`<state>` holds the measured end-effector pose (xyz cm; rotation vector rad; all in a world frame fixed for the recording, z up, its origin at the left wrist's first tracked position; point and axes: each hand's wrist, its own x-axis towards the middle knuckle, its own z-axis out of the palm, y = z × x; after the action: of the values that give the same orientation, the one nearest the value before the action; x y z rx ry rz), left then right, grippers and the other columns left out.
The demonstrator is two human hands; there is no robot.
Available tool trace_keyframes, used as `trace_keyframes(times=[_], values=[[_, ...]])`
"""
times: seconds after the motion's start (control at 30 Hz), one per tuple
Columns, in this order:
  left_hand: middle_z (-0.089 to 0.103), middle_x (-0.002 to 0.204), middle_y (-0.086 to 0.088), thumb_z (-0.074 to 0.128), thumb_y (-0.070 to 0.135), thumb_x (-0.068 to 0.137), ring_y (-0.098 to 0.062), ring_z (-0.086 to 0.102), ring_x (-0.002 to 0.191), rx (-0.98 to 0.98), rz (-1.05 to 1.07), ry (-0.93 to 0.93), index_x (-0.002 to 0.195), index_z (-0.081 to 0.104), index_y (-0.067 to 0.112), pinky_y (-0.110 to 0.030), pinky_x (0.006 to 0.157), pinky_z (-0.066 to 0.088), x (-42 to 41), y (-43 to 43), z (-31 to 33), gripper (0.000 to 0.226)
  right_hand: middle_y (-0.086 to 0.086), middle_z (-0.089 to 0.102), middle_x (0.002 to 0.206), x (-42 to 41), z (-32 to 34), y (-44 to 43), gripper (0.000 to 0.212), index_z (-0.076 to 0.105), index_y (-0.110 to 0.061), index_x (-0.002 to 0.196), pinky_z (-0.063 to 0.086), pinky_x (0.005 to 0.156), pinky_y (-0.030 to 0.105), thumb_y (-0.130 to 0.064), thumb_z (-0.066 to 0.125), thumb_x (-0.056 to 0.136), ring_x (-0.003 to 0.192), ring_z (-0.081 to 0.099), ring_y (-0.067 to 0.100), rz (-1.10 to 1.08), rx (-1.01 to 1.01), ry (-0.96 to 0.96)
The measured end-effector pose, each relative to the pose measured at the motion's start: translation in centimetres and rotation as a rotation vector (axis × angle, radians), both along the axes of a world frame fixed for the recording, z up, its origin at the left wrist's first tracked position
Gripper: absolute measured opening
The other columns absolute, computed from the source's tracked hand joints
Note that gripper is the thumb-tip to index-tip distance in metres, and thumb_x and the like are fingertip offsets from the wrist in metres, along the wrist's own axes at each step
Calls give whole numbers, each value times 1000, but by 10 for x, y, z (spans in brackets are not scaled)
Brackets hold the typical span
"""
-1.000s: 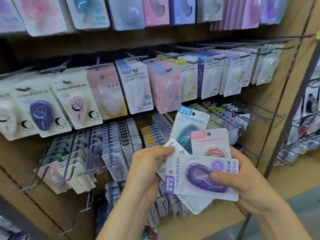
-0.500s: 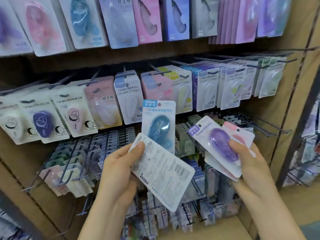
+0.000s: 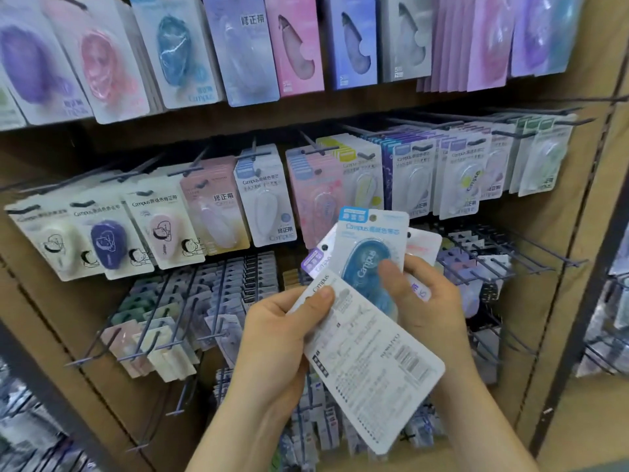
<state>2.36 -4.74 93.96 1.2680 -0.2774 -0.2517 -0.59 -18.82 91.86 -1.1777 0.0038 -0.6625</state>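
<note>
Head camera: the left hand point(image 3: 275, 338) pinches a white card pack point(image 3: 374, 362) near its top corner, thumb on the printed back and fingers curled underneath, so it hangs tilted with its back to the viewer. The right hand point(image 3: 432, 301) grips a fan of three in front of the display rack point(image 3: 578, 233): a blue correction-tape pack point(image 3: 364, 253) in front with the thumb pressing its blister, and a purple-labelled pack point(image 3: 315, 260) and a pink pack point(image 3: 423, 243) peeking out behind.

This looks like sorting before rehanging. To do it well, keep the thumb firm on the blister so the fan cannot slip, turn the white pack face-up to read its colour, then match each to its row and thread the hang hole squarely onto one of the bare pegs point(image 3: 503, 240).
</note>
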Motion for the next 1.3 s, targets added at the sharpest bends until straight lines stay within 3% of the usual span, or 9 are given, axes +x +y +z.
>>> trace_keyframes(times=[0.2,0.37,0.5,0.63,0.87,1.0,1.1,1.2,1.3], values=[[74,84,-17,69,22,73,-24,69,65,46,-42,-22,86,77,2,-28,53,54,-2,0,-3,25,2,76,80,-8,6,-7,20,70,-3,95,53,52,21,3,74,77,66,72,13,85,-35,24],[71,72,-5,71,25,67,-16,62,60,31,172,-151,76,77,12,-23,50,49,2,19,13,16,7,77,90,-4,0,-25,25,75,-17,88,58,61,33,-10,79,64,79,74,23,14,-30,8],[75,86,8,72,45,76,-15,71,80,-14,544,-734,95,75,17,-32,69,59,-2,44,44,33,6,77,92,-6,0,-39,25,77,-27,82,60,65,38,-21,81,59,86,74,28,-7,-46,31],[66,123,15,70,19,79,-21,55,126,348,337,-1278,105,70,26,-32,105,43,4,20,26,27,10,76,94,-5,8,-28,57,77,-21,92,59,61,40,-41,95,41,79,74,28,185,60,-67],[56,139,3,75,26,77,4,53,124,425,127,-1214,98,79,20,-14,93,47,-1,6,0,21,11,75,92,-8,11,-24,34,75,-20,91,57,56,36,-24,81,57,73,72,27,190,128,-134],[68,121,16,76,43,74,-4,64,112,210,165,-785,83,80,22,-22,84,54,-7,-5,5,23,10,75,88,-5,12,-21,25,74,-20,89,56,53,33,-13,76,65,70,71,25,132,109,-152],[73,105,6,87,26,64,-5,70,89,120,302,-546,86,74,21,-41,69,61,-5,-14,12,26,11,75,95,1,8,-21,36,75,-22,91,58,63,39,-5,86,61,80,71,28,61,29,-167],[72,90,4,77,-9,69,2,69,75,53,286,-410,97,62,16,-24,53,56,6,-14,15,40,11,75,98,1,7,-24,41,74,-22,91,59,67,41,-4,87,57,85,72,27,66,30,-209],[74,89,8,71,-22,68,-12,72,78,14,245,-332,104,58,14,-30,52,57,17,-4,16,52,5,76,96,0,7,-29,26,75,-25,88,59,67,36,-12,76,65,84,73,22,87,14,-235]])
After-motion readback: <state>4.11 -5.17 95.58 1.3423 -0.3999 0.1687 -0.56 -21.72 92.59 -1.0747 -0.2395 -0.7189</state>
